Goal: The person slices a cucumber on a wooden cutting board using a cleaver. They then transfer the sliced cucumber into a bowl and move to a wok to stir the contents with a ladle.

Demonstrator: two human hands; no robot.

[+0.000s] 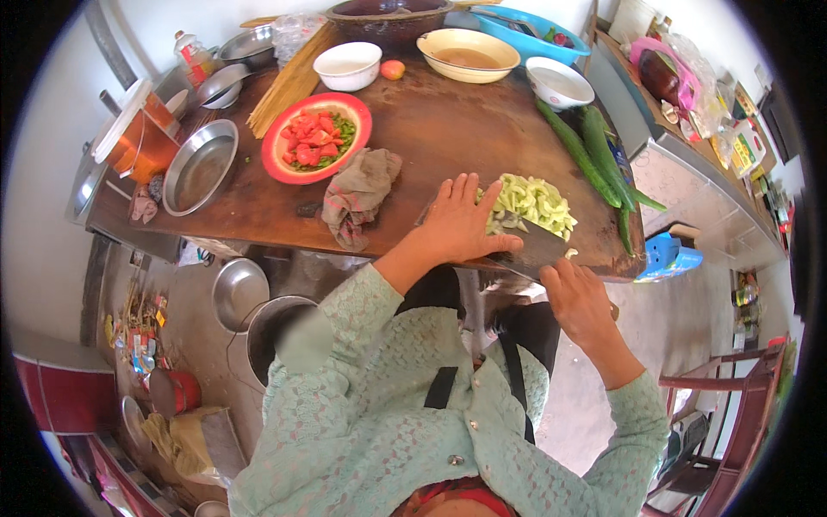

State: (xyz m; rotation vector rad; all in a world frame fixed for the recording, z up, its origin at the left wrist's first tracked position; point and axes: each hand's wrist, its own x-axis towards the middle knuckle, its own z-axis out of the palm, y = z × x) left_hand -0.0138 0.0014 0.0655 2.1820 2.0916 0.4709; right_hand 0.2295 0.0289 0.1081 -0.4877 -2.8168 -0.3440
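My left hand (461, 222) lies flat with fingers spread against a pile of pale green vegetable slices (534, 202) on the brown wooden table (448, 129), and also rests on the broad dark blade of a knife (538, 250). My right hand (579, 297) is closed on that knife's handle at the table's near edge. The blade lies low under the near side of the pile. Several whole long green gourds (594, 151) lie to the right of the slices.
A crumpled brown cloth (357, 194), a red plate of chopped tomato and green pieces (317, 138), white bowls (347, 65) (558, 82), a yellow bowl (468, 53), a steel dish (200, 165), an orange jug (138, 138) and bundled sticks (289, 86). Steel pots (239, 293) stand on the floor.
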